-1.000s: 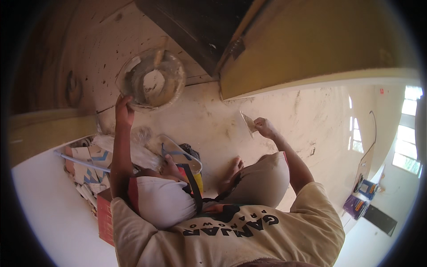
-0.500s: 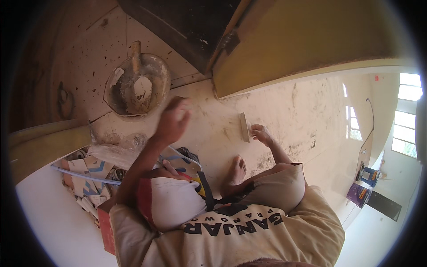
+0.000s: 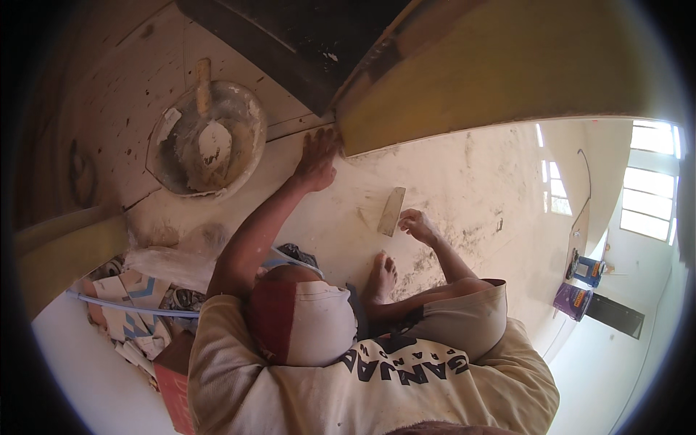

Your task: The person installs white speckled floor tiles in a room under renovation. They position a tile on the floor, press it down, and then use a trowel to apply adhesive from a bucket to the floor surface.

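the left hand (image 3: pixel 317 161) lies flat with fingers spread on the pale floor (image 3: pixel 464 181), right at the foot of the yellow wall (image 3: pixel 493 72). the right hand (image 3: pixel 418 225) is clamped on a putty knife (image 3: pixel 391 211), blade against the floor. a pan (image 3: pixel 205 140) holding a trowel (image 3: pixel 210 123) sits well apart, beyond the left hand.

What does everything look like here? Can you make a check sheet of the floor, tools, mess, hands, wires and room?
Surface: pale floor, dusty, dark smears.
Job's things: scraper blade on the floor; round pan of grey paste with a trowel inside.
Clutter: papers and bags, red box.
Hands: left hand flat on the floor by the yellow wall; right hand fingers around the scraper.
Cables: a thin line on the far wall, kind unclear.
Surroundings: bright windows, blue tin.
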### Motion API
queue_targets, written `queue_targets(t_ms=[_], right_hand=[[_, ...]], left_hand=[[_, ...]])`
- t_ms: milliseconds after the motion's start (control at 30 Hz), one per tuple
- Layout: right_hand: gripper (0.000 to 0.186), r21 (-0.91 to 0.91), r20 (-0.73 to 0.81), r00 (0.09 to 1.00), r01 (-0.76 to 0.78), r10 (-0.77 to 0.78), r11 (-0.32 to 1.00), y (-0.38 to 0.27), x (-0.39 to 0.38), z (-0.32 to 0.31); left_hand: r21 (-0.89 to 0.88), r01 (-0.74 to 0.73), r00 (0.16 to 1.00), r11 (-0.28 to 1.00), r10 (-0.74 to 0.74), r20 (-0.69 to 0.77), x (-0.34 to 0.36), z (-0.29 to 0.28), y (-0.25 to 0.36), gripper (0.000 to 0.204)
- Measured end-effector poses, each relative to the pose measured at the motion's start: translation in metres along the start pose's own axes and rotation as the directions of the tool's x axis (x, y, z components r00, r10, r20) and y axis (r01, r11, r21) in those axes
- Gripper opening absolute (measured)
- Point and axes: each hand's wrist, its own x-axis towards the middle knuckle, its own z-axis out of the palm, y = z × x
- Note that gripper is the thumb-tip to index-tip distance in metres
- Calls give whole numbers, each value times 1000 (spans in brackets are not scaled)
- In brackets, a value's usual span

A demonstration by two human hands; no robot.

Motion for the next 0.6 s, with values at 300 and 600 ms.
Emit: queue_targets(t_ms=[300,600], right_hand=[[30,-120,-164,985,30,-50,992,-4,0,-1],[29,-97,-214,973,66,-86,993,-9,2,-6]], left_hand=[[52,-15,1000,999,14,26,8,-2,-6,69],[132,-19,997,991,9,74,11,-3,-2,67]])
